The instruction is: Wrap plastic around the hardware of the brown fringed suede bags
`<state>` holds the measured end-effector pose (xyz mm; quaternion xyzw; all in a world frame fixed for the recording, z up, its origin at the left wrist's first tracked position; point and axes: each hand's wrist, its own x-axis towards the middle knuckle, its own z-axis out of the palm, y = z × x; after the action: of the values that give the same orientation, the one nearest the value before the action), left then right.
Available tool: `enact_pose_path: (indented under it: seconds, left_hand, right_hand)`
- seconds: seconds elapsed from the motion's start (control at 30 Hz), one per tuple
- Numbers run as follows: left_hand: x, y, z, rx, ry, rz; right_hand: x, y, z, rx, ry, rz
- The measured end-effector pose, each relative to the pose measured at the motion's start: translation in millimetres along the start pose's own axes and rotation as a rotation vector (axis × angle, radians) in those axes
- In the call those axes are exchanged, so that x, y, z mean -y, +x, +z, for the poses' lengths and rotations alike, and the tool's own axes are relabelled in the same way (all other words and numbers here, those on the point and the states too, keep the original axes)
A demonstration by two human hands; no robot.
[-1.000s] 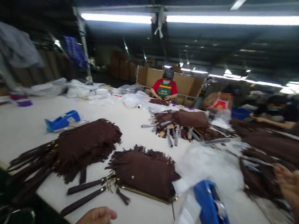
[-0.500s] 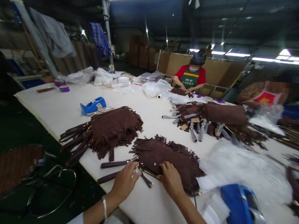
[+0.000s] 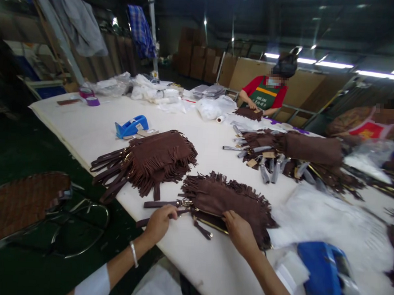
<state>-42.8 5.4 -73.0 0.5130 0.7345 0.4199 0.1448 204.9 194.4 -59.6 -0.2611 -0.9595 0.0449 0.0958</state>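
Observation:
A dark brown fringed bag (image 3: 227, 200) lies in front of me with a gold zip along its near edge. My right hand (image 3: 241, 234) grips this near edge, fingers on top of the brown panel and thumb hidden. To the left, my left hand (image 3: 161, 221) is closed on one of the bag's brown wrist straps (image 3: 182, 212), close to the metal clasps. Another strap (image 3: 160, 204) lies just beyond those fingers. A short zip pull (image 3: 202, 229) hangs onto the table between my hands. Left of the bag is a stack of similar fringed bags (image 3: 161, 156) with their straps pointing left.
The white table (image 3: 95, 119) carries a blue tape dispenser (image 3: 131, 126), a larger blue dispenser (image 3: 324, 277) at the near right, plastic bags (image 3: 333, 218), and a pile of brown bags with wrapped straps (image 3: 312, 148). A co-worker (image 3: 267, 94) works across the table. A stool (image 3: 23, 203) stands left.
My left hand has moved from the clasps leftward onto a strap, and its fingers have closed. My right hand stays on the bag's near edge, where the zip now shows more. The view has shifted.

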Motion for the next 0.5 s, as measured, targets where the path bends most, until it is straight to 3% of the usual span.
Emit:
enact_pose_path:
  seconds: [0.07, 0.13, 0.23, 0.37, 0.5]
  left_hand:
    - [5.0, 2.1, -8.5, -0.07, 0.036, -0.054]
    - [-0.4, 7.9, -1.7, -0.089, 0.062, -0.052]
    - [-23.3, 19.2, 31.4, -0.059, 0.207, 0.023]
    - [-48.0, 32.5, 73.3, -0.085, 0.555, 0.009]
    - [-40.6, 22.7, 71.0, -0.017, 0.642, 0.1]
  right_hand:
    - [1.1, -0.4, 0.1, 0.002, -0.001, 0.018]
    - [2.4, -1.4, 1.2, -0.002, -0.002, 0.028]
    - [4.9, -3.9, 3.2, -0.017, 0.0, 0.034]
    - [8.2, -7.7, 5.2, -0.044, 0.017, 0.021]
    - [16.6, -18.1, 3.7, -0.077, 0.057, 0.012]
